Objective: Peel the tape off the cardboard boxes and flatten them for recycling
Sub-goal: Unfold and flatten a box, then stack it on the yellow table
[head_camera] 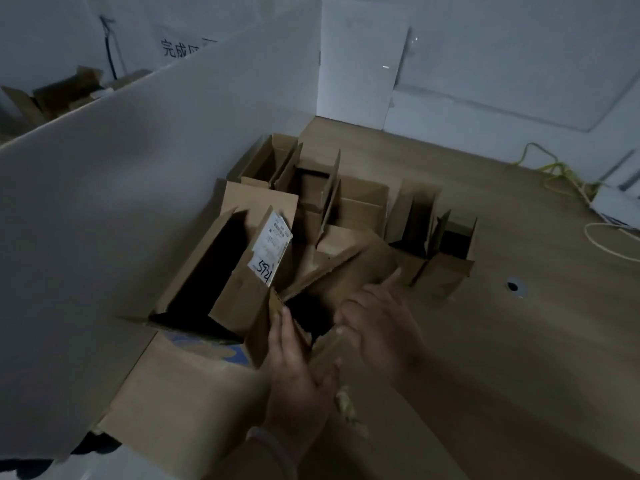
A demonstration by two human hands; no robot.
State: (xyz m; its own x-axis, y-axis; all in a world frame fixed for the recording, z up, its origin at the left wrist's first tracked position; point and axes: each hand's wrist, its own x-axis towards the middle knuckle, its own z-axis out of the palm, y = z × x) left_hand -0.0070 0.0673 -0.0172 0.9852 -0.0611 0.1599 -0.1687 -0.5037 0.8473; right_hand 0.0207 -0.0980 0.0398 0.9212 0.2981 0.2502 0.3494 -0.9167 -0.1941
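Closest to me, the left hand (298, 372) reaches in from the near edge; its fingers (285, 330) lie straight and flat against the left wall of a small box (294, 341), so that grip is slack rather than clamped; a torn flap hides the thumb. The small box stands on the worktop (519, 358) with its dark mouth facing up, set between the two hands. The right hand (377, 327) sits against the box's right side, fingers pointing away and to the right; it is blurred, and I cannot tell whether its grip is closed on anything. A crumpled tape strip (346, 407) runs lengthwise from the box's near rim down towards me, beside the left hand and below the right. Just left of the small box and touching it lies a long box (235, 299), its length running from near-left to far-right, mouth up, with a white label (272, 251) on its raised flap; it rests on flat cardboard (180, 393). More open boxes (446, 258) crowd behind; a white partition (121, 185) closes the left side.
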